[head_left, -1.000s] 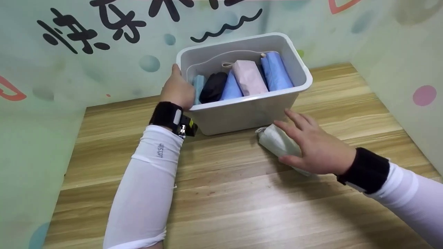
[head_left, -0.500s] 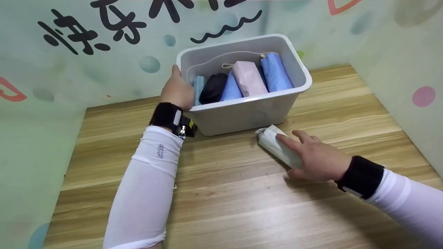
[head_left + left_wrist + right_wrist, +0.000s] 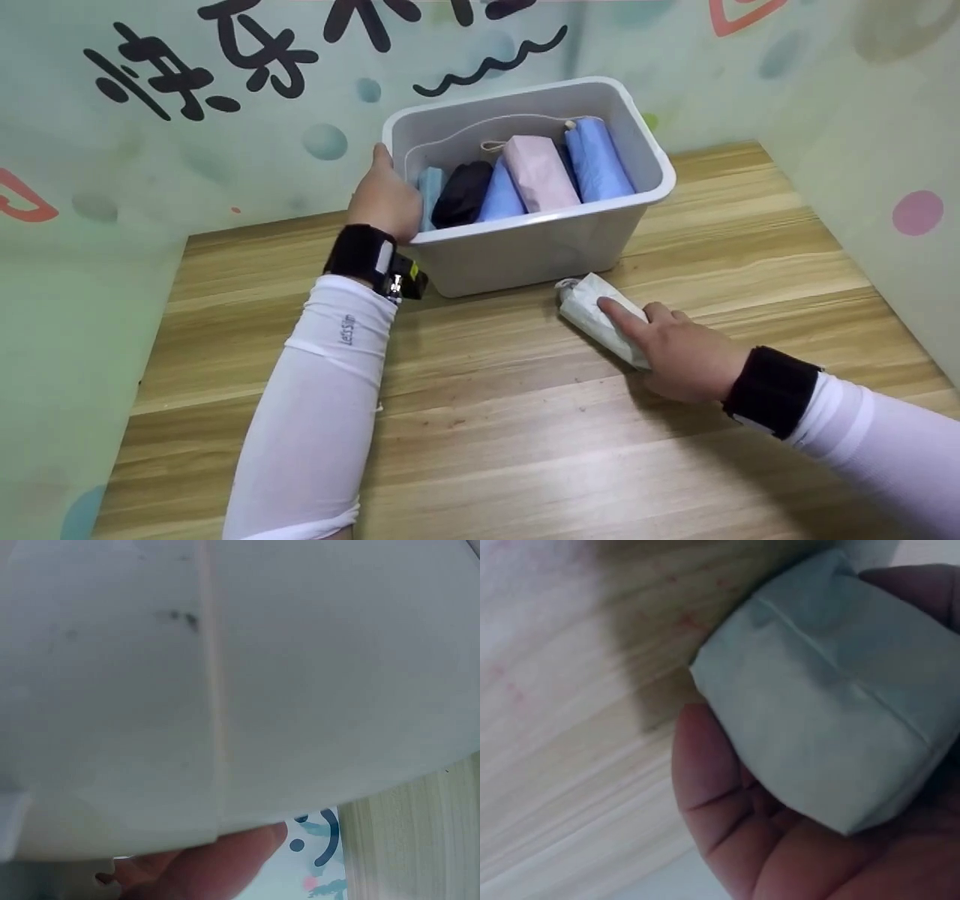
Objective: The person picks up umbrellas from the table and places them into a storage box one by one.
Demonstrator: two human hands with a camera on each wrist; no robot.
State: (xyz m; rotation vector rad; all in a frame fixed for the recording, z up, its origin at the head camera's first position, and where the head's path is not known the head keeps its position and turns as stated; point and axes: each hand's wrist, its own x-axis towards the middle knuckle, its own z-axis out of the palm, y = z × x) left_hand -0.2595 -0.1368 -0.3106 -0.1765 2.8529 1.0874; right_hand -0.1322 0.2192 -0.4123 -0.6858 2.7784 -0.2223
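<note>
My left hand (image 3: 385,196) grips the left rim of a pale grey plastic bin (image 3: 540,247); in the left wrist view the bin's wall (image 3: 337,690) fills most of the picture, with part of the hand (image 3: 217,866) below it. In front of the bin, a pale green folded umbrella (image 3: 600,319) lies slantwise on the wooden table. My right hand (image 3: 686,356) holds its near end, index finger extended along the top. The right wrist view shows the umbrella's end (image 3: 817,705) between the thumb (image 3: 705,757) and a finger on the opposite side.
Inside the bin, several folded umbrellas stand in a row: light teal (image 3: 430,196), black (image 3: 463,195), blue (image 3: 501,195), pink (image 3: 541,174) and another blue (image 3: 598,161). A printed wall (image 3: 262,165) rises behind the bin. The wooden table (image 3: 480,442) stretches in front.
My right hand has come down from above the pale green umbrella and closed round its near end. The left hand and the bin have stayed in place.
</note>
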